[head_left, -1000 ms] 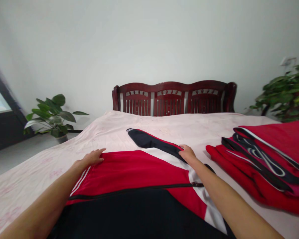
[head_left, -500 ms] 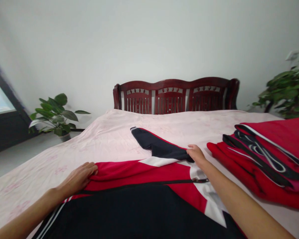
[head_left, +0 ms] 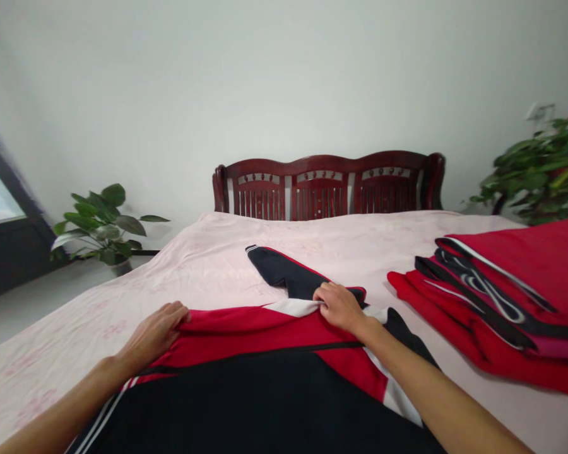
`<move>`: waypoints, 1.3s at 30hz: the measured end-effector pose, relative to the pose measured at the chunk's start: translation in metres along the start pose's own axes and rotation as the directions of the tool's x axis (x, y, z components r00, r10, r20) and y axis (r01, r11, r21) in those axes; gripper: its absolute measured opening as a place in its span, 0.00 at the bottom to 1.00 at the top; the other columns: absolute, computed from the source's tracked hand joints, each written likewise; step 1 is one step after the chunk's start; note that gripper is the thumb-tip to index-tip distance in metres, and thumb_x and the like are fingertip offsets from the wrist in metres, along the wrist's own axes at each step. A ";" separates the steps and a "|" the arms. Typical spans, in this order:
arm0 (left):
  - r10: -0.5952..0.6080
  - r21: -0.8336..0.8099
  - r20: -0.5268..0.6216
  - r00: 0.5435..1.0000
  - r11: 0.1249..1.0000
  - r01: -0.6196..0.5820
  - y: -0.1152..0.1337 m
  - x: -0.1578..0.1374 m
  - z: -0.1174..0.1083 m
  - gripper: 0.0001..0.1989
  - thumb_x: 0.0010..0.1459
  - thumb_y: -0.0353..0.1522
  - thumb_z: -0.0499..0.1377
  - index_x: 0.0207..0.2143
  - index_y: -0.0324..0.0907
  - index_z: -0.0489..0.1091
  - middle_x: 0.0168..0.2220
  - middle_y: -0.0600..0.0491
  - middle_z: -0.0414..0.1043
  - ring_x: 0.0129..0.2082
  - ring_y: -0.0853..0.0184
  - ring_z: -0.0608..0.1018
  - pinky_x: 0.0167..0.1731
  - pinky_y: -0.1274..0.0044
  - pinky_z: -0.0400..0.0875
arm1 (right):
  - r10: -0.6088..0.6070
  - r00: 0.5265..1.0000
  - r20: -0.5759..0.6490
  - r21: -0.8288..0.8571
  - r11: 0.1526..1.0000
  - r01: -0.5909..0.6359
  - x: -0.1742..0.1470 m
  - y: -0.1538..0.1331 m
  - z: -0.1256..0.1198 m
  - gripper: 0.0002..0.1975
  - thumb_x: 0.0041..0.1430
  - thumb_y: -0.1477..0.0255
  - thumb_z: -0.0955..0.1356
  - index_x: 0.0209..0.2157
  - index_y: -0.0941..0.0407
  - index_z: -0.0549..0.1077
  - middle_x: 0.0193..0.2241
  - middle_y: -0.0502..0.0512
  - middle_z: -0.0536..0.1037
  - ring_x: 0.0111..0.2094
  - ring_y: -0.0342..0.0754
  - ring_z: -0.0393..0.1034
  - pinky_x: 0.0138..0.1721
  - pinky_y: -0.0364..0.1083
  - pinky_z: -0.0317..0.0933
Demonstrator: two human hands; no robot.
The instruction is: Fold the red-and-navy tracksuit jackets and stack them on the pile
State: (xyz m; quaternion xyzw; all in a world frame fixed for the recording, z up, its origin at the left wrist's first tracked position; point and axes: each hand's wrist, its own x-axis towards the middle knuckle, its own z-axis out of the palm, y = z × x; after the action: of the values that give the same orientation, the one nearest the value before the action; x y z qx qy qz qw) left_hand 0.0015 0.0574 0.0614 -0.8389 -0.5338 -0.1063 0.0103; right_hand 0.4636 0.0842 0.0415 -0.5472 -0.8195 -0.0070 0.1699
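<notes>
A dark navy, red and white track jacket [head_left: 246,400] lies spread across the near part of the bed. One navy sleeve [head_left: 284,271], with white stripes at its cuff, stretches away toward the headboard. My left hand [head_left: 158,331] is closed on the red far edge of the jacket, at its left end. Farther right along that same edge, by the white patch and the base of the sleeve, my right hand [head_left: 338,306] pinches the fabric. Part of the jacket's right side is hidden under my right forearm.
A pile of folded red and dark clothes [head_left: 497,302] sits on the bed [head_left: 208,271] at the right. Beyond the bed stands a dark red wooden headboard [head_left: 322,186]. Potted plants stand at the left [head_left: 104,227] and right [head_left: 544,170].
My right hand has moved left along the jacket's far edge, from the sleeve to the white patch, and grips there. My left hand keeps its hold. The view has shifted slightly.
</notes>
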 end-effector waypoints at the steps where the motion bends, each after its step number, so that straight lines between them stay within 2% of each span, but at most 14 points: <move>1: 0.014 -0.014 0.049 0.999 1.000 -0.013 0.000 -0.002 0.000 0.11 0.48 0.24 0.50 0.34 0.46 0.65 0.37 0.53 0.71 0.40 0.63 0.73 0.42 0.73 0.65 | 0.033 0.999 0.020 0.028 0.999 -0.033 -0.002 0.001 -0.001 0.15 0.48 0.82 0.64 0.35 0.53 0.77 0.37 0.54 0.78 0.42 0.49 0.69 0.45 0.45 0.58; 5: -0.028 -0.076 0.235 0.972 0.996 0.047 0.010 -0.005 -0.002 0.13 0.46 0.27 0.55 0.35 0.47 0.70 0.39 0.54 0.75 0.40 0.61 0.76 0.43 0.72 0.66 | 0.208 0.968 0.142 0.105 0.969 -0.224 0.000 0.013 -0.010 0.16 0.48 0.81 0.65 0.34 0.51 0.79 0.37 0.49 0.80 0.40 0.46 0.72 0.41 0.41 0.60; 7: -0.053 -0.131 0.208 0.977 0.988 0.081 0.023 -0.002 -0.003 0.13 0.50 0.32 0.58 0.40 0.49 0.73 0.44 0.52 0.75 0.43 0.58 0.76 0.46 0.70 0.66 | 0.324 0.944 0.063 0.074 0.942 -0.328 0.008 0.024 -0.015 0.18 0.54 0.80 0.62 0.42 0.52 0.78 0.46 0.52 0.79 0.48 0.48 0.70 0.48 0.42 0.59; 10: -0.004 -0.273 0.153 0.988 0.961 0.047 0.052 0.006 0.000 0.18 0.56 0.42 0.58 0.49 0.50 0.72 0.52 0.51 0.74 0.51 0.56 0.74 0.53 0.68 0.64 | 0.513 0.858 0.003 0.026 0.858 -0.513 0.026 0.040 -0.016 0.20 0.60 0.75 0.60 0.51 0.58 0.73 0.54 0.65 0.73 0.56 0.56 0.66 0.53 0.50 0.58; 12: 0.029 -0.356 0.152 0.988 0.934 0.027 0.072 0.011 0.007 0.19 0.60 0.44 0.56 0.51 0.50 0.72 0.53 0.50 0.73 0.53 0.58 0.73 0.55 0.70 0.63 | 0.595 0.803 0.042 0.011 0.803 -0.596 0.037 0.048 -0.013 0.20 0.60 0.69 0.63 0.50 0.62 0.74 0.51 0.73 0.74 0.53 0.62 0.68 0.50 0.55 0.61; 14: 0.042 -0.415 0.152 0.987 0.909 0.025 0.089 0.017 0.018 0.19 0.61 0.44 0.54 0.51 0.49 0.72 0.51 0.49 0.74 0.52 0.59 0.74 0.54 0.71 0.64 | 0.627 0.773 0.100 0.019 0.775 -0.631 0.046 0.051 -0.009 0.20 0.56 0.64 0.67 0.46 0.61 0.76 0.46 0.72 0.77 0.49 0.63 0.72 0.46 0.55 0.64; 18: 0.019 -0.546 0.159 0.987 0.835 0.071 0.104 0.035 0.034 0.13 0.58 0.42 0.58 0.39 0.46 0.76 0.39 0.52 0.77 0.41 0.62 0.76 0.45 0.73 0.67 | 0.611 0.773 0.170 0.090 0.772 -0.629 0.056 0.049 -0.007 0.13 0.44 0.68 0.72 0.35 0.57 0.78 0.34 0.64 0.80 0.43 0.59 0.75 0.40 0.50 0.64; 22: -0.157 -0.794 0.302 0.940 0.505 0.339 0.103 0.064 0.038 0.11 0.54 0.38 0.61 0.23 0.42 0.73 0.21 0.57 0.71 0.23 0.68 0.71 0.28 0.77 0.63 | 0.528 0.830 0.180 0.236 0.796 -0.557 0.048 0.041 -0.018 0.05 0.42 0.71 0.68 0.24 0.57 0.75 0.26 0.58 0.77 0.35 0.55 0.75 0.35 0.47 0.61; 26: -0.243 -0.877 0.363 0.900 0.237 0.418 0.110 0.091 0.043 0.07 0.55 0.35 0.61 0.31 0.40 0.74 0.23 0.55 0.74 0.22 0.70 0.73 0.24 0.80 0.65 | 0.368 0.921 0.128 0.485 0.787 -0.382 0.018 0.033 -0.036 0.11 0.46 0.69 0.60 0.28 0.55 0.72 0.27 0.50 0.75 0.33 0.47 0.70 0.33 0.43 0.60; 30: -0.256 -0.878 0.477 0.841 -0.088 0.471 0.135 0.118 0.055 0.09 0.54 0.36 0.64 0.34 0.40 0.72 0.29 0.50 0.76 0.27 0.67 0.79 0.33 0.77 0.74 | 0.215 0.968 0.131 0.829 0.511 -0.225 -0.014 0.030 -0.050 0.06 0.38 0.69 0.60 0.22 0.55 0.66 0.21 0.48 0.69 0.25 0.45 0.62 0.29 0.43 0.57; 32: -0.228 -0.848 0.526 0.819 -0.216 0.484 0.151 0.133 0.063 0.08 0.55 0.35 0.64 0.33 0.40 0.70 0.28 0.48 0.76 0.27 0.65 0.80 0.33 0.75 0.76 | 0.208 0.963 0.173 0.876 0.414 -0.247 -0.024 0.027 -0.053 0.05 0.35 0.69 0.61 0.20 0.54 0.64 0.18 0.47 0.66 0.23 0.44 0.59 0.27 0.43 0.55; 35: -0.207 -0.819 0.536 0.819 -0.362 0.445 0.175 0.157 0.071 0.04 0.59 0.32 0.60 0.33 0.40 0.70 0.26 0.50 0.75 0.26 0.66 0.81 0.32 0.75 0.77 | 0.178 0.955 0.236 0.918 0.280 -0.279 -0.031 0.023 -0.054 0.10 0.35 0.70 0.63 0.26 0.56 0.70 0.23 0.48 0.73 0.26 0.45 0.64 0.29 0.43 0.57; 37: -0.209 -0.803 0.534 0.819 -0.428 0.415 0.185 0.169 0.071 0.03 0.60 0.28 0.57 0.32 0.40 0.69 0.24 0.52 0.74 0.23 0.67 0.80 0.30 0.76 0.77 | 0.135 0.963 0.234 0.933 0.246 -0.262 -0.033 0.022 -0.052 0.15 0.38 0.70 0.66 0.33 0.56 0.74 0.29 0.50 0.78 0.32 0.47 0.69 0.36 0.44 0.61; 39: -0.206 -0.789 0.528 0.824 -0.477 0.386 0.189 0.176 0.063 0.06 0.59 0.24 0.54 0.32 0.38 0.70 0.21 0.52 0.74 0.21 0.66 0.79 0.28 0.75 0.77 | 0.126 0.967 0.220 0.932 0.267 -0.246 -0.035 0.025 -0.048 0.16 0.42 0.69 0.69 0.36 0.57 0.76 0.33 0.51 0.80 0.36 0.48 0.71 0.41 0.46 0.61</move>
State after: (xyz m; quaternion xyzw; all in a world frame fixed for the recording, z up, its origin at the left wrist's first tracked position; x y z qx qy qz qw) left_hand 0.2532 0.1413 0.0511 -0.2850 -0.4304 -0.4419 -0.7337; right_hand 0.5107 0.0536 0.0728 -0.4299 -0.5997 0.5290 0.4193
